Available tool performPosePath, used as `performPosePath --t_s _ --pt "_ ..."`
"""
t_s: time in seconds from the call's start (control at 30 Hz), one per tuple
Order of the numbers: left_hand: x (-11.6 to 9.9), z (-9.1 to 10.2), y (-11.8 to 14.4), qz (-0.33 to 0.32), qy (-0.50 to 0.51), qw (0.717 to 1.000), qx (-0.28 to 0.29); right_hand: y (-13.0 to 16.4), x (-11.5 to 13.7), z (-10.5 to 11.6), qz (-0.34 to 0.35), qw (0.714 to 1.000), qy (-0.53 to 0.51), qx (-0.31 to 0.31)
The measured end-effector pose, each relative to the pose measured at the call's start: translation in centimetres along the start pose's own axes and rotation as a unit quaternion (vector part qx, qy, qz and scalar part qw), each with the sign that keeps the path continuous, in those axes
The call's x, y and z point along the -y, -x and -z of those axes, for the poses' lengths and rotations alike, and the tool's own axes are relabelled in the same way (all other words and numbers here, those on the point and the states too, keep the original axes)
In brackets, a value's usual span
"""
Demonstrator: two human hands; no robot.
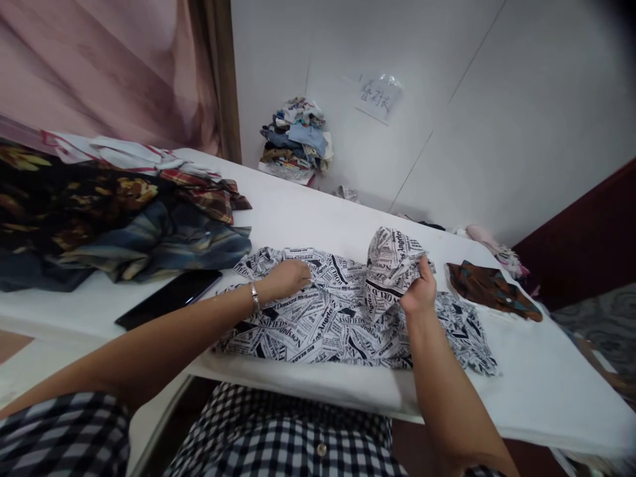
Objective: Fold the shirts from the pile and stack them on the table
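A white shirt (318, 324) with black newspaper print lies spread across the table in front of me, its collar part towards the far left. My left hand (289, 278), with a silver band at the wrist, is closed on the cloth near that upper edge. My right hand (420, 288) grips a lifted part of the same shirt, which stands up in a bunched fold above the table. The thumb shows at the fold's right edge; some fingers are hidden behind the cloth. Beyond my right wrist, more printed cloth trails out on the table.
A dark flat device (169, 298) lies left of the shirt, beside a heap of clothes (99, 212). A brown patterned folded garment (491, 289) is at the right on the white table (536, 371). Behind the table are a clothes stack (301, 139) and a wall sign (378, 97).
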State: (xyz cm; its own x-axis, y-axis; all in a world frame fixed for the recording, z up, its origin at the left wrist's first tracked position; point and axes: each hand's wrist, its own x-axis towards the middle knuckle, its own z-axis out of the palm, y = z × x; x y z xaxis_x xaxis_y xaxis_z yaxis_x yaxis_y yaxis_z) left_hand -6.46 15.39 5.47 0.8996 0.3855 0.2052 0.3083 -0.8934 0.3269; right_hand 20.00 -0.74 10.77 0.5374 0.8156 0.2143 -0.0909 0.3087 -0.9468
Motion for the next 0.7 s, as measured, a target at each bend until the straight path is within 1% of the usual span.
performPosePath --t_s 0.1,0.17,0.3,0.4,0.47,0.53,0.57,0.6,0.63,0.67,0.7 --pt "-0.3 1.1 -0.2 -0.005 0.005 1.000 -0.024 0.5 0.8 0.4 0.015 1.000 -0.012 -0.016" --pt "-1.0 1.7 0.3 -0.021 -0.003 0.999 -0.036 1.0 1.5 0.6 0.026 0.999 -0.024 -0.032" --pt "-3.0 1.9 2.8 -0.074 -0.042 0.996 -0.039 2.2 3.4 0.6 0.063 0.996 -0.043 -0.055" --pt "-4.3 1.2 5.0 -0.107 -0.092 0.990 -0.012 3.0 4.8 -0.3 0.103 0.991 -0.031 -0.075" --pt "-4.9 0.6 6.2 -0.111 -0.122 0.986 0.005 3.2 5.5 -1.2 0.154 0.981 -0.006 -0.121" --pt "-5.4 0.0 6.9 -0.105 -0.130 0.986 0.009 3.2 5.9 -2.4 0.207 0.960 0.032 -0.185" --pt "-5.6 -0.2 7.1 -0.101 -0.129 0.986 0.009 3.1 5.8 -3.1 0.223 0.951 0.060 -0.206" --pt "-5.7 -0.4 7.2 -0.098 -0.127 0.987 0.010 3.0 5.7 -3.9 0.228 0.946 0.096 -0.210" --pt "-5.9 -0.6 7.3 -0.096 -0.127 0.987 0.012 2.9 5.3 -4.8 0.226 0.944 0.139 -0.195" --pt "-6.0 -0.7 7.3 -0.093 -0.127 0.987 0.013 2.9 4.7 -5.8 0.220 0.944 0.188 -0.159" --pt "-6.1 -0.8 7.4 -0.089 -0.126 0.988 0.013 2.9 3.9 -7.0 0.212 0.942 0.240 -0.104"
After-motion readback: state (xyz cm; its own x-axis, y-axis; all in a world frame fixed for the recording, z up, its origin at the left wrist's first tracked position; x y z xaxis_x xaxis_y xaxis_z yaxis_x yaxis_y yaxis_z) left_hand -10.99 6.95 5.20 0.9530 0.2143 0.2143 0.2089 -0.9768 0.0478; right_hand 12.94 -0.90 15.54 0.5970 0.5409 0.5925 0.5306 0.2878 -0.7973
